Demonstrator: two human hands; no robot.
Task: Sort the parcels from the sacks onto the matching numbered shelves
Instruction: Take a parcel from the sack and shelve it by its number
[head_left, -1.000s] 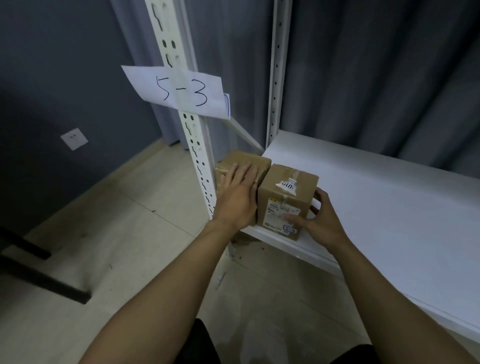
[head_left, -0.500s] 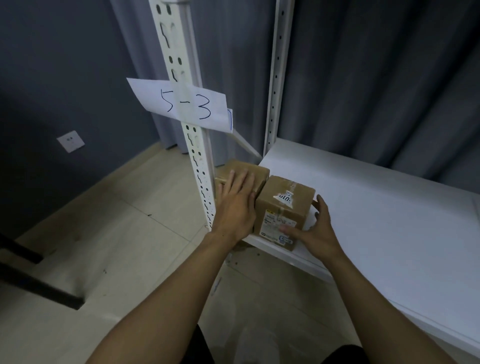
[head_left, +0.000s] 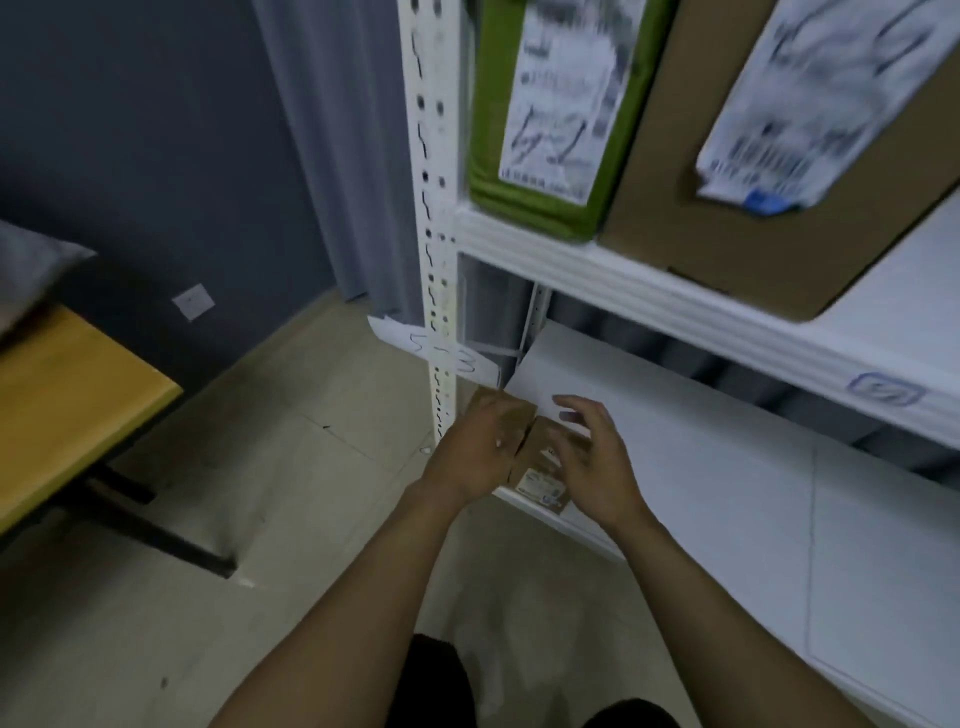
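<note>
Head view: left grip (head_left: 475, 457) flat on parcels (head_left: 537, 480), right grip (head_left: 597, 467) (spread, empty) just above

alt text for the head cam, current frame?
The left hand rests on the left box and the right hand spreads open over the right box, two small cardboard boxes at the front corner of a white lower shelf. The upper shelf holds a green parcel and a brown parcel.
</note>
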